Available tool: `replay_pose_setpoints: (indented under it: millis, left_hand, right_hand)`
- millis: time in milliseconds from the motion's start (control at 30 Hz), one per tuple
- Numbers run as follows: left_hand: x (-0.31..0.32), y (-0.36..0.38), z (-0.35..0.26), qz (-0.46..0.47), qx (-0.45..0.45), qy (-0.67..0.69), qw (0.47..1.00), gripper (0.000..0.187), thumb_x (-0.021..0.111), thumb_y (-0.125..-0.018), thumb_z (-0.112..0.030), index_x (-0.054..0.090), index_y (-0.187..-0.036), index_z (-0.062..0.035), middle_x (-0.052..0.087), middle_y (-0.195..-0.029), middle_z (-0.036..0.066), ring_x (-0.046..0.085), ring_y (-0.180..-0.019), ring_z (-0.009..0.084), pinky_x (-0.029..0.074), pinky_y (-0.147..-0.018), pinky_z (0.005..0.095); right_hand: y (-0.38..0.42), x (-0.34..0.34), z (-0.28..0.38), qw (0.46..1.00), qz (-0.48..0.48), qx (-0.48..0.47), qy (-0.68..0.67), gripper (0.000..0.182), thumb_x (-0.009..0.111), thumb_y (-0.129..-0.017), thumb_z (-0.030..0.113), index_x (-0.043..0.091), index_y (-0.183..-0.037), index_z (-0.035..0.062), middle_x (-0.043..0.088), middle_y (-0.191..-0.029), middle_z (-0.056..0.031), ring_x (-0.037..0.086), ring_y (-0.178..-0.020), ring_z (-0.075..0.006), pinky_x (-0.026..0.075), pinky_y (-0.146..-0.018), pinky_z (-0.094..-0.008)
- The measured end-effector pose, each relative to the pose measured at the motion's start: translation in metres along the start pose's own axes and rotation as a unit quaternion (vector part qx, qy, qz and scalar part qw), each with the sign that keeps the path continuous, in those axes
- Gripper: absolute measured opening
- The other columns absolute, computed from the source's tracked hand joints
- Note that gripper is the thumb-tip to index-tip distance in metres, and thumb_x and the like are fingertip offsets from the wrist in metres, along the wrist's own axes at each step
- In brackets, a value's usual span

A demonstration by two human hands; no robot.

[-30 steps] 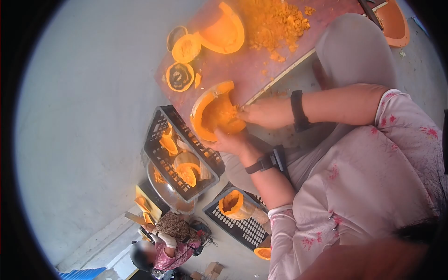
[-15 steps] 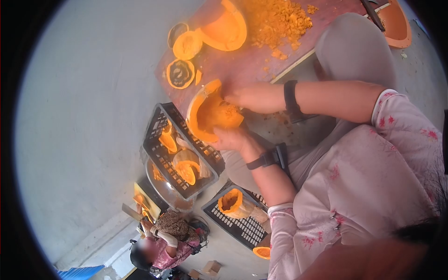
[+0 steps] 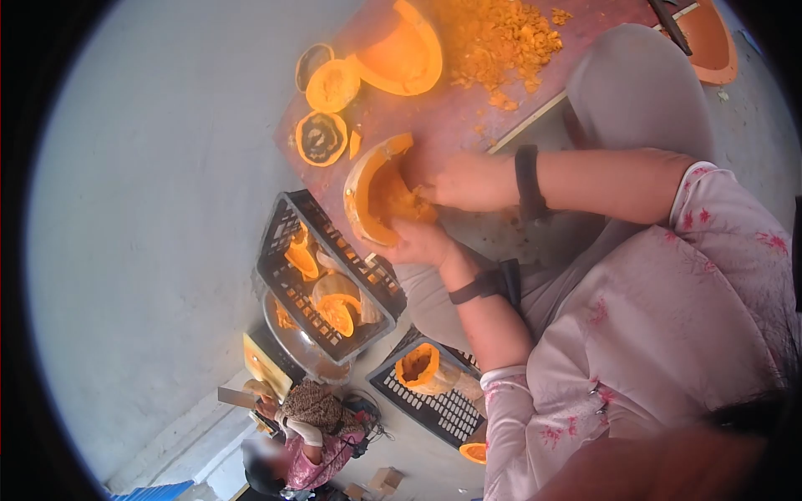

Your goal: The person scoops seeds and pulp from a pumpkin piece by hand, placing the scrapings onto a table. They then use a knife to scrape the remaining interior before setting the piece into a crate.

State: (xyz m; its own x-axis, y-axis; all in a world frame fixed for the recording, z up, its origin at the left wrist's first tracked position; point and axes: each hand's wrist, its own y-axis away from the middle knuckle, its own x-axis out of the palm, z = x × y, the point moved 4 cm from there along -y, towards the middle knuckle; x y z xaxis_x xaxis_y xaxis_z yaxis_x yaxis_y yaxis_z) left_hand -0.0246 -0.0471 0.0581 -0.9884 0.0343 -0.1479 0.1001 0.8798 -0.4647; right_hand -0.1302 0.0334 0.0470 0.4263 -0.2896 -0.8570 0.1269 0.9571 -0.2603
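The left hand (image 3: pixel 424 242) grasps the pumpkin piece (image 3: pixel 368 194) by its lower end, the thumb over the cut edge and the other fingers mostly hidden. The right hand (image 3: pixel 472 181) is curled at the piece's open side, its fingertips at the loose pulp in the hollow; whether it grips a tool or only pulp cannot be told. The piece lies between the hands and the desk's near end, its curved rind facing away from the right hand. Each wrist wears a black band.

Just above the piece in the view, on the red desk (image 3: pixel 388 119), are a small sliver (image 3: pixel 355 144), two round slices and a thin ring, with a large hollowed pumpkin piece (image 3: pixel 409 58) beside them. A heap of orange pulp (image 3: pixel 505 42) spreads to its right. Below the left hand stands a black crate (image 3: pixel 288 250) holding cut pieces, next to a metal basin (image 3: pixel 311 355). A second crate (image 3: pixel 409 411), lower down, holds a hollow pumpkin piece (image 3: pixel 424 367). At upper right, a dark knife (image 3: pixel 672 29) lies by an orange tub (image 3: pixel 720 46). Well apart, at lower left, a co-worker in pink (image 3: pixel 302 463) holds a broad blade (image 3: pixel 237 397) near a board.
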Motion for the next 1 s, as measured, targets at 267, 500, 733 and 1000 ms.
replay_pose_setpoints:
  millis: [267, 500, 733, 1000]
  left_hand:
    - [-0.006, -0.001, 0.001, 0.005, -0.007, -0.032, 0.999, 0.037, 0.054, -0.089, -0.003, 0.047, -0.124, 0.0063, 0.055, -0.123, 0.018, 0.056, -0.108, 0.0295, 0.046, -0.093, 0.0373]
    - [-0.007, -0.001, 0.007, -0.056, -0.148, 0.163, 0.974, 0.045, 0.049, -0.090, -0.002, 0.037, -0.133, -0.0003, 0.052, -0.127, 0.017, 0.055, -0.110, 0.0287, 0.049, -0.093, 0.0396]
    - [-0.012, 0.000, 0.021, -0.048, -0.156, 0.204, 0.965, 0.042, 0.050, -0.091, -0.002, 0.038, -0.132, -0.0024, 0.049, -0.130, 0.016, 0.054, -0.111, 0.0284, 0.050, -0.093, 0.0401]
    - [-0.010, -0.001, 0.013, -0.066, -0.151, 0.230, 0.959, 0.042, 0.047, -0.089, 0.003, 0.038, -0.130, 0.0012, 0.049, -0.130, 0.017, 0.055, -0.112, 0.0291, 0.049, -0.096, 0.0399]
  right_hand:
    - [-0.001, -0.022, 0.011, 0.998, -0.058, 0.011, -0.027, 0.017, 0.056, -0.080, 0.013, 0.068, -0.091, 0.0071, 0.066, -0.081, -0.0144, 0.067, -0.080, -0.0296, 0.052, -0.067, -0.0406]
    - [0.001, -0.007, 0.007, 0.977, -0.006, 0.060, -0.205, 0.027, 0.056, -0.083, 0.008, 0.068, -0.107, 0.0116, 0.066, -0.096, -0.0113, 0.063, -0.089, -0.0319, 0.050, -0.074, -0.0414]
    - [0.001, -0.017, 0.017, 0.998, -0.026, -0.015, -0.062, 0.023, 0.054, -0.085, 0.011, 0.066, -0.104, 0.0058, 0.062, -0.107, -0.0135, 0.060, -0.099, -0.0317, 0.051, -0.079, -0.0413]
    - [0.004, -0.022, 0.007, 0.984, -0.130, -0.055, 0.107, 0.020, 0.057, -0.077, 0.017, 0.068, -0.093, 0.0124, 0.060, -0.091, -0.0024, 0.056, -0.097, -0.0203, 0.053, -0.068, -0.0313]
